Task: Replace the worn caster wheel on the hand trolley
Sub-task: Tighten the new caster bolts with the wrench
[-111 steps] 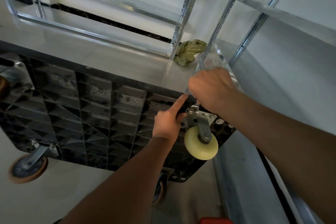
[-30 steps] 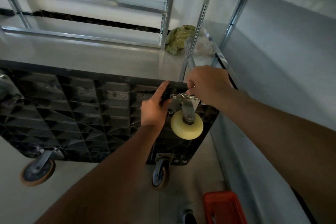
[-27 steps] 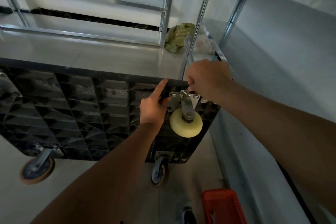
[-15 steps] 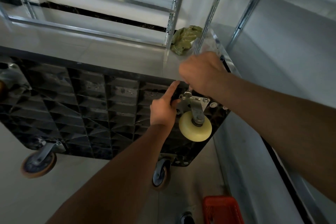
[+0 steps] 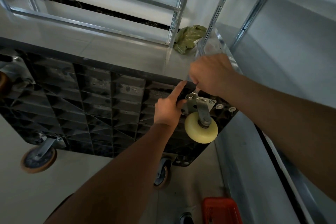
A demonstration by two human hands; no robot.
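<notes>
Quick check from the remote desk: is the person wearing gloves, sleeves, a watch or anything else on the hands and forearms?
Nothing is worn. The left hand and right hand are bare, with no gloves, rings or tape that I can make out. Both forearms are bare too, with no sleeve, watch or wristband in the frame.
</notes>
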